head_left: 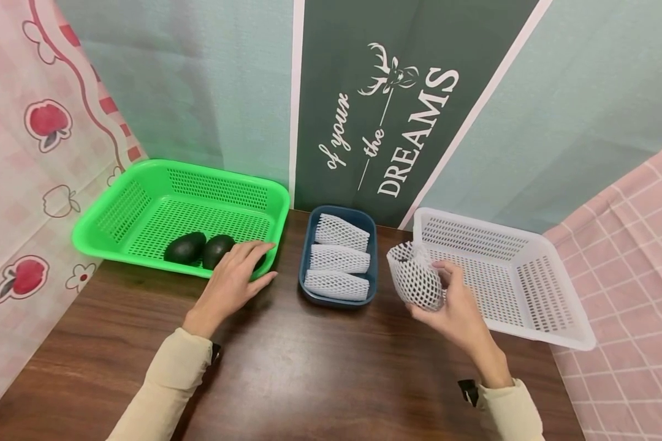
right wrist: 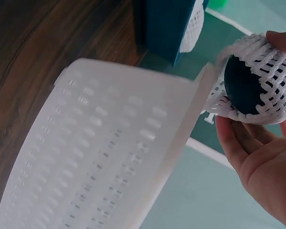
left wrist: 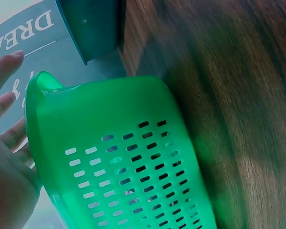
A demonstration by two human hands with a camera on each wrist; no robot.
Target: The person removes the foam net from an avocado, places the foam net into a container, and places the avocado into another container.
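Observation:
My right hand point(head_left: 456, 306) grips an avocado point(right wrist: 242, 86) wrapped in a white foam net sleeve point(head_left: 416, 278), beside the left rim of the white basket point(head_left: 570, 306). Dark skin shows through the mesh and at the sleeve's open end in the right wrist view. Over the front right rim of the green basket point(head_left: 107, 239) reaches my left hand point(head_left: 234, 278), its fingers extended and loosely bent. Two dark avocados point(head_left: 185, 248) lie in that basket left of the fingers, and a further dark shape is mostly hidden under them.
Between the baskets stands a blue tray point(head_left: 338, 302) with several flat foam net sleeves point(head_left: 339, 258). All of it sits on a brown wooden table point(head_left: 287, 380). Cloth backdrops point(head_left: 220, 79) rise behind and at both sides.

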